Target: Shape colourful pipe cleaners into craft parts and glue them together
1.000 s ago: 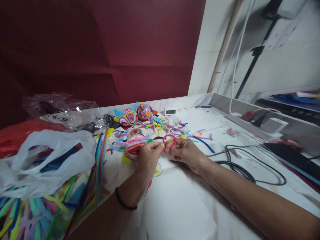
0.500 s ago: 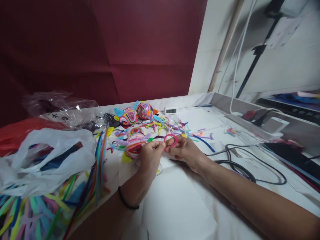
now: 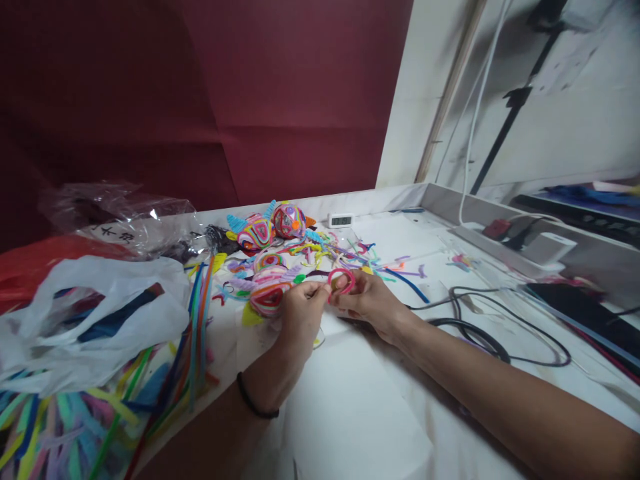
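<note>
A pink pipe cleaner (image 3: 342, 272) bent into a ring is held between my two hands, a little above the table. My left hand (image 3: 304, 310) pinches the ring's left side with thumb and forefinger. From the right, my right hand (image 3: 373, 300) grips the ring's other side with closed fingers. Just beyond my left hand lies a striped ball-like figure (image 3: 267, 298) of coiled pipe cleaners, red in its middle. Two more colourful coiled figures, a left one (image 3: 255, 231) and a right one (image 3: 289, 221), rest farther back. White paper (image 3: 350, 413) lies beneath my wrists.
Pipe cleaner scraps (image 3: 345, 250) are scattered behind my hands, near a small white digital clock (image 3: 340, 220). Bundled pipe cleaners (image 3: 65, 427) and a white plastic bag (image 3: 100, 320) fill the left. A black cable (image 3: 500, 347) and a white power strip (image 3: 520, 253) are on the right.
The view has shifted very slightly. Both hands keep the same hold on the pink ring, with hardly any visible movement.
</note>
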`<state>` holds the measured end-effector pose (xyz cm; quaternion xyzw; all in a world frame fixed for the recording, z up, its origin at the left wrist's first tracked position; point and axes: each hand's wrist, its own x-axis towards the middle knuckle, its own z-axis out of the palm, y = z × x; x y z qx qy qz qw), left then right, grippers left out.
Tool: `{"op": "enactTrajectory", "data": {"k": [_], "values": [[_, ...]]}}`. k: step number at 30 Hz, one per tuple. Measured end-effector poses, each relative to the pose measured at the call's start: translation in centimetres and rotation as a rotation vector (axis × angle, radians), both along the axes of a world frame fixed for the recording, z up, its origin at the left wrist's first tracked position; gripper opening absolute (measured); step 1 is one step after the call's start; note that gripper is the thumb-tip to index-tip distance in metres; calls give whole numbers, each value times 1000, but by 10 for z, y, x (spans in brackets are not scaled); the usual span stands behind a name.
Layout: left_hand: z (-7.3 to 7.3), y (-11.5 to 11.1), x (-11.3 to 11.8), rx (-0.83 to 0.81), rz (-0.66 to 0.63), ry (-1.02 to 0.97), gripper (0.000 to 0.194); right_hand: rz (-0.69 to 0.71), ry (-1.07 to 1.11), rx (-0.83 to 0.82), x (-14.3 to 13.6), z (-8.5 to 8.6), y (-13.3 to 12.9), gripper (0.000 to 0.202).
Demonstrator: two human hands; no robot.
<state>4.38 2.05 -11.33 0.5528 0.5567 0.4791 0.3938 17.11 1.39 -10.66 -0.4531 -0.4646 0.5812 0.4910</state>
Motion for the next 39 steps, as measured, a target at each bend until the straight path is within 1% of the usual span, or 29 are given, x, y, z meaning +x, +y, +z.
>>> {"op": "enactTrajectory", "data": {"k": [6, 15, 22, 30, 32, 35, 39], "values": [[-1, 0, 1, 23, 5, -3, 21, -28, -8, 19, 0, -3, 1, 41], [0, -3, 3, 13, 6, -27, 19, -40, 12, 12, -1, 3, -2, 47], [-1, 1, 1, -24, -38, -43, 20, -40, 20, 5, 0, 1, -3, 49], [3, 6, -8, -53, -89, -81, 19, -29, -7, 4, 2, 1, -1, 50], [4, 6, -10, -51, -94, -100, 20, -28, -28, 15, 3, 1, 1, 50], [9, 7, -12, -12, -62, -146, 20, -54, -101, 39, 4, 5, 5, 50], [23, 3, -14, 90, -28, -157, 14, -41, -120, 72, 5, 18, 9, 52]]}}
